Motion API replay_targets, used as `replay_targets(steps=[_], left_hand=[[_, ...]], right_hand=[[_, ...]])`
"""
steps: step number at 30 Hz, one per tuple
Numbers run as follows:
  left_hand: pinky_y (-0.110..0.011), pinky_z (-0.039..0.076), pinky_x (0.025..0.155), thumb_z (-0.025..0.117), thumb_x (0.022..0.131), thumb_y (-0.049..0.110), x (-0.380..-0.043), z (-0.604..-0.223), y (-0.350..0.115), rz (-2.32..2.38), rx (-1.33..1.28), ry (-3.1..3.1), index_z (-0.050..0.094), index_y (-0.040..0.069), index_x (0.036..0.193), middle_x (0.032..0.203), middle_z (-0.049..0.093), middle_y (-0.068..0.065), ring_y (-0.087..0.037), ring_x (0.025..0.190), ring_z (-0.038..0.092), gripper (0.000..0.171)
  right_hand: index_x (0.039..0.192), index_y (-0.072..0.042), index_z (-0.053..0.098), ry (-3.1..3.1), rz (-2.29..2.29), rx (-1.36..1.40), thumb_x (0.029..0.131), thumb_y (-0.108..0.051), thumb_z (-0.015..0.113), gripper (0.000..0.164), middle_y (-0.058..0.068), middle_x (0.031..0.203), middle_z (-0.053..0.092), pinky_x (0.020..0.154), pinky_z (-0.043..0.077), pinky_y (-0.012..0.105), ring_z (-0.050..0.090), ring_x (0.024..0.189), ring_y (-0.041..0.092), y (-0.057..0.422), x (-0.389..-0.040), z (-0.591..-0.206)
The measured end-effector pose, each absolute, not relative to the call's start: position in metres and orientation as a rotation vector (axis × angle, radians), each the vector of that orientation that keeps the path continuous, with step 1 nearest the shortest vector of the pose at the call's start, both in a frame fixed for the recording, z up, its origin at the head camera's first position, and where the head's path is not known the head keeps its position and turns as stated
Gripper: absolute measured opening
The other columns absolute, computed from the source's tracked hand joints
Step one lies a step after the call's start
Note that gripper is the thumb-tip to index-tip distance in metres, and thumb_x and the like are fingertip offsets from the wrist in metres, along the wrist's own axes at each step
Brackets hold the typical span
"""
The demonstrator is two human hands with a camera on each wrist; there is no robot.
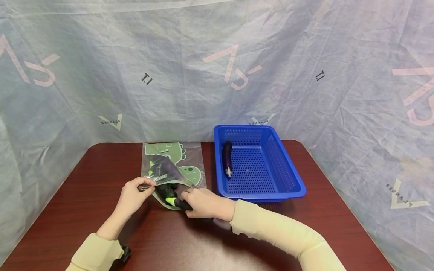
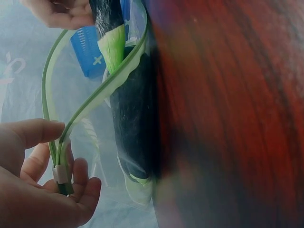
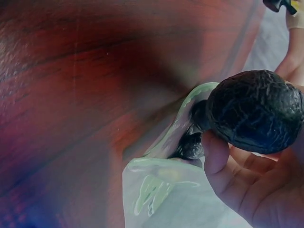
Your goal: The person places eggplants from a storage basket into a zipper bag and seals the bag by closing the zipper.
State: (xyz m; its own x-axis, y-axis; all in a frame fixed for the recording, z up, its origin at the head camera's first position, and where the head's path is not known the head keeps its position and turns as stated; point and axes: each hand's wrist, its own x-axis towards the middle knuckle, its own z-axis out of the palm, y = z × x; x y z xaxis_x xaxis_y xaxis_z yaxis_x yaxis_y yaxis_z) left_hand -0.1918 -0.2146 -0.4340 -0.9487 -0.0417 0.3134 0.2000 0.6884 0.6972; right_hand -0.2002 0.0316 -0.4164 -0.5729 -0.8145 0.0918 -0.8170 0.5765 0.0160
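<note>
My left hand [image 1: 133,195] pinches the left corner of a clear zip bag [image 1: 194,148] with a green dinosaur print; a pale slider [image 2: 60,174] shows between its fingers in the left wrist view. The bag's mouth gapes toward me. Inside lie a purple eggplant [image 1: 167,167] and a dark zucchini [image 2: 135,118]. My right hand [image 1: 207,203] grips another dark zucchini [image 3: 256,111] with a bright green stem end, which points into the mouth. The right wrist view shows its round, wrinkled blunt end.
To the right of the bag stands a blue perforated basket [image 1: 264,196], with one dark eggplant [image 1: 226,160] along its left wall. The reddish-brown table [image 1: 162,241] ends at a grey printed cloth [image 1: 190,75] behind and at the sides.
</note>
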Motion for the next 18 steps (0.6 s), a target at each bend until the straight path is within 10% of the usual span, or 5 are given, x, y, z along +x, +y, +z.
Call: replay_targets(steps=[18], left_hand=[[-0.022, 0.046, 0.066, 0.073, 0.077, 0.004, -0.191, -0.434, -0.214, -1.13, -0.14, -2.58, 0.071, 0.014, 0.084, 0.089, 0.069, -0.003, -0.002, 0.074, 0.059, 0.013]], right_hand=[[0.094, -0.016, 0.063, -2.709, 0.012, 1.373, 0.073, -0.033, 0.074, 0.03, -0.002, 0.093, 0.063, 0.062, 0.051, 0.028, 0.063, 0.079, 0.012, 0.019, -0.199, -0.428]])
